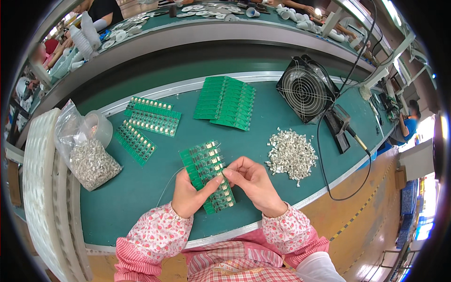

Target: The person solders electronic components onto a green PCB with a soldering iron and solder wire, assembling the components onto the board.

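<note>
My left hand (190, 192) is closed on a green circuit board panel (197, 162), its thumb across the face. Rows of small black parts and white connectors sit on this panel, with thin pins jutting from its right edge. At that edge the thumb and forefinger of my right hand (253, 183) are pinched together, touching the board; whatever lies between the fingertips is mostly hidden. To the right of this hand a heap of small white connectors (292, 154) is spread on the green tabletop (141, 202).
Stacked bare green boards (223, 103) lie beyond my hands, and several populated panels (152, 117) at left. A plastic bag of connectors (91, 162) leans by a translucent cup (99, 127). A black fan (305, 89), a soldering iron (359, 141) and its looping cable stand right. People work across a bench.
</note>
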The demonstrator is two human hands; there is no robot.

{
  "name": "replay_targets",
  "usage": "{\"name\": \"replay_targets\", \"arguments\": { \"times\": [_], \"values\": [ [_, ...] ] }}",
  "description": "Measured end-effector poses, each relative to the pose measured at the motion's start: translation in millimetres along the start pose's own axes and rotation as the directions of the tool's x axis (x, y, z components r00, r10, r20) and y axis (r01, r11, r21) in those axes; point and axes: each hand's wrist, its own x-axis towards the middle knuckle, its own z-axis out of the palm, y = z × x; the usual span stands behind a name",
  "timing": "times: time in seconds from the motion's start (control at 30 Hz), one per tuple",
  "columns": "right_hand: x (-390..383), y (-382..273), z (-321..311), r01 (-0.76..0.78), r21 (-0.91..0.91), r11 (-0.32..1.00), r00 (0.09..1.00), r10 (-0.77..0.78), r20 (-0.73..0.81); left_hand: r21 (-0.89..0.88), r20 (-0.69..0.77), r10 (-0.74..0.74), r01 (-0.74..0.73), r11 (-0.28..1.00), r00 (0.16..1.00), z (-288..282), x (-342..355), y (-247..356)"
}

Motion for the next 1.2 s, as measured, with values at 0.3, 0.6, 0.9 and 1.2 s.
{"name": "replay_targets", "arguments": {
  "times": [0.3,0.6,0.9,1.2],
  "values": [
    [-3.1,12.3,4.2,0.118,0.032,0.993,0.985,-0.113,-0.129,0.037,0.073,0.02,-0.023,0.999,0.997,7.8,-1.1,2.1],
    [4.1,-32.6,-73.1,0.118,-0.993,-0.008,0.686,-0.723,0.087,-0.156,-0.004,-0.068,0.067,0.986,0.998,8.9,2.6,-1.1],
    [5.6,-35.0,-69.1,0.15,-0.989,-0.001,0.741,-0.661,0.113,-0.153,0.0,-0.074,0.073,0.985,0.997,1.5,-3.6,-5.0],
    [-9.9,-13.2,-23.2,0.124,-0.198,0.972,0.988,-0.14,-0.069,-0.151,-0.026,-0.036,0.031,0.988,0.999,9.0,2.2,3.3]
  ]
}}
